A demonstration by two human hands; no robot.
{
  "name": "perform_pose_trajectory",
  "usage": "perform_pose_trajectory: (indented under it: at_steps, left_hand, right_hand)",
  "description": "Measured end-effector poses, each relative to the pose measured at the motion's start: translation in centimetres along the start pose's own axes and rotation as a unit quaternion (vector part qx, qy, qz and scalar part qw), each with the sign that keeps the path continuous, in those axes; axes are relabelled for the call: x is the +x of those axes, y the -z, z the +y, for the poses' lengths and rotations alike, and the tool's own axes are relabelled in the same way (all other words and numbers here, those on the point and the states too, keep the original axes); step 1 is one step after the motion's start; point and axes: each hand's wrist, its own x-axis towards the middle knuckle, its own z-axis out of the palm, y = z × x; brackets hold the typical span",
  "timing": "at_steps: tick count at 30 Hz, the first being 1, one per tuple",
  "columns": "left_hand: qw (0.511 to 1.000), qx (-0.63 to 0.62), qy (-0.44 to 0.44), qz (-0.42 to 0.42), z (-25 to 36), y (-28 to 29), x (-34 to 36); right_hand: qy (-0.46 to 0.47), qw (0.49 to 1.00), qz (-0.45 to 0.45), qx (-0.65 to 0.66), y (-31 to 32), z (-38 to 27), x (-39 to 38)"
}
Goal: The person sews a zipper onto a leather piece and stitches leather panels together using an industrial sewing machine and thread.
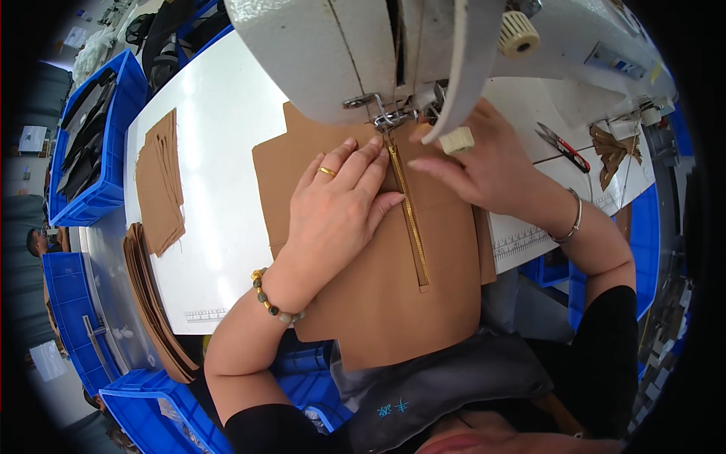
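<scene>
A brown fabric panel (446, 310) lies under the sewing machine (325, 53), its lower part hanging over the table's front edge. A gold-toothed zipper (413, 219) runs lengthwise in a narrow slot of the panel, its top end at the metal presser foot (393, 117). My left hand (338, 193) lies flat on the fabric just left of the zipper, fingertips close to the foot. To the right of the zipper is my right hand (484, 163), thumb and forefinger apart. The machine's curved white lever and a pale knob (456, 141) hide part of its fingers.
Brown fabric pieces (159, 181) lie on the white table (215, 98) at left, beside a folded brown stack (151, 303). Red-handled thread snips (563, 147) and brown scraps (614, 155) lie at right. Blue bins (113, 163) stand around the table.
</scene>
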Motion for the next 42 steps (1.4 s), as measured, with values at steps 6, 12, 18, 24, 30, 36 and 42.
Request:
perform_pose_trajectory:
  at_steps: [6, 12, 18, 24, 30, 36, 42]
  left_hand:
    - [1.000, -0.017, 0.015, -0.014, -0.1, -0.2, -0.3]
    - [1.000, -0.021, 0.008, -0.005, -0.3, -0.5, -0.5]
    - [0.999, -0.032, 0.016, -0.001, -0.3, -0.7, -0.7]
    - [0.999, -0.032, 0.020, -0.002, -0.2, -0.7, -0.7]
    - [1.000, -0.004, 0.022, -0.003, 0.4, -0.8, -0.5]
    - [0.999, 0.014, 0.028, 0.019, 0.9, -1.0, -0.2]
    - [0.999, 0.004, 0.028, 0.028, 0.9, -1.0, 0.0]
  right_hand:
    - [-0.007, 0.995, -0.093, 0.017, -2.0, 0.0, -0.5]
    - [0.013, 0.996, -0.087, 0.010, -2.0, 0.1, -0.3]
    - [0.020, 0.996, -0.085, 0.008, -2.2, 0.4, -0.4]
    - [0.030, 0.997, -0.073, 0.006, -2.1, 0.3, -0.4]
    - [0.036, 0.998, -0.057, -0.007, -2.1, 0.4, -0.6]
    - [0.059, 0.998, -0.025, -0.028, -2.2, 0.7, -0.6]
    - [0.056, 0.997, -0.036, -0.027, -2.1, 0.7, -0.6]
